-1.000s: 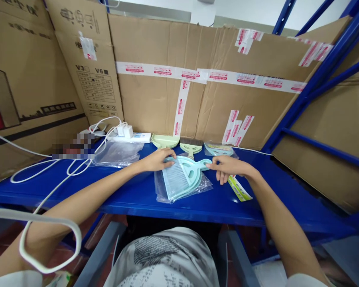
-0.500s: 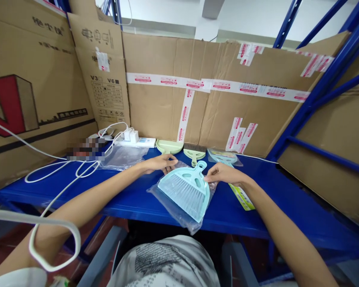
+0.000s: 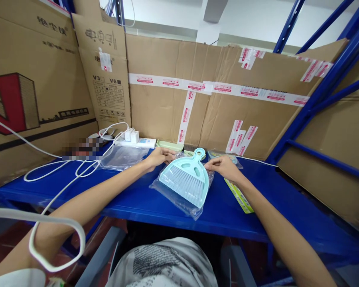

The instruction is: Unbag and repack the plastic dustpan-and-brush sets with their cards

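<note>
Head view shows a light blue dustpan set [image 3: 188, 181] lying in a clear plastic bag [image 3: 170, 191] near the front edge of the blue counter [image 3: 131, 195], handle toward the cardboard wall [image 3: 215, 111]. The left hand [image 3: 159, 156] pinches the bag's open end at the upper left of the set, fingers closed on the film; the right hand [image 3: 223, 166] grips the film at the opposite corner, just beside the handle. The two hands stand apart, one on each side, which appears to hold the bag mouth spread while the set lies flat with the brush bristles facing up. The bag's closed end overhangs the counter edge slightly. Behind the hands, a green dustpan [image 3: 169, 144] and what seems to be another bagged set [image 3: 219, 154] lie against the wall, both largely hidden by the hands and the blue handle. A yellow-green printed strip [image 3: 238, 195] lies under the right forearm, its text unreadable. To the left lie an empty clear bag [image 3: 121, 156], a white power strip [image 3: 139, 142] with chargers, and looping white cables [image 3: 62, 175]. One item beside the cables is blurred out. Fingertip contact under the film cannot be confirmed.
</note>
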Demonstrator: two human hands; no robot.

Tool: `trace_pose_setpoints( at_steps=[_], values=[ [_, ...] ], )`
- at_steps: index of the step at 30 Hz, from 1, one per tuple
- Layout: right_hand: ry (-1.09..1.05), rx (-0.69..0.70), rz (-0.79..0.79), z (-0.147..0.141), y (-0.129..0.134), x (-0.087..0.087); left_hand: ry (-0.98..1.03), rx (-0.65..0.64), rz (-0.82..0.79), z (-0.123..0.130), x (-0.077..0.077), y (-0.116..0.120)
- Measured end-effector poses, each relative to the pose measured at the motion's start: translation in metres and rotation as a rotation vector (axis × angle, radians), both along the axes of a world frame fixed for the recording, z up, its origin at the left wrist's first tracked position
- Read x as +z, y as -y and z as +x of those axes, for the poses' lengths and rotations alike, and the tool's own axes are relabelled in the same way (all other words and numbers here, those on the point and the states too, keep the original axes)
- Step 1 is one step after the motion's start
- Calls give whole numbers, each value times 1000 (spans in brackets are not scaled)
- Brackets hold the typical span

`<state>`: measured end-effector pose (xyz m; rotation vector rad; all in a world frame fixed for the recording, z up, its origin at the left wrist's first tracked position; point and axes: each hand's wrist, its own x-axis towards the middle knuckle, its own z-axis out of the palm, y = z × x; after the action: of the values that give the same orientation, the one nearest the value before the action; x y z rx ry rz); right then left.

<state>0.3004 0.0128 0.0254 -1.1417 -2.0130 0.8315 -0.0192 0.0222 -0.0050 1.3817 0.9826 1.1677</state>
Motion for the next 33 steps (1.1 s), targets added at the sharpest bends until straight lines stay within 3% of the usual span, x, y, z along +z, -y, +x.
trace_pose_setpoints(
  at_steps=[7, 11, 15, 33],
  values=[
    [109, 6, 129, -4, -29, 47, 82, 127, 181, -4, 11, -2],
    [278, 40, 292, -14, -40, 78, 108, 141, 268, -4, 11, -2],
    [411, 79, 428, -24, -41, 97, 93, 171, 357, -5, 8, -5],
    [221, 50, 587, -17, -34, 97, 63, 194, 514, -6, 16, 6]
  ],
)
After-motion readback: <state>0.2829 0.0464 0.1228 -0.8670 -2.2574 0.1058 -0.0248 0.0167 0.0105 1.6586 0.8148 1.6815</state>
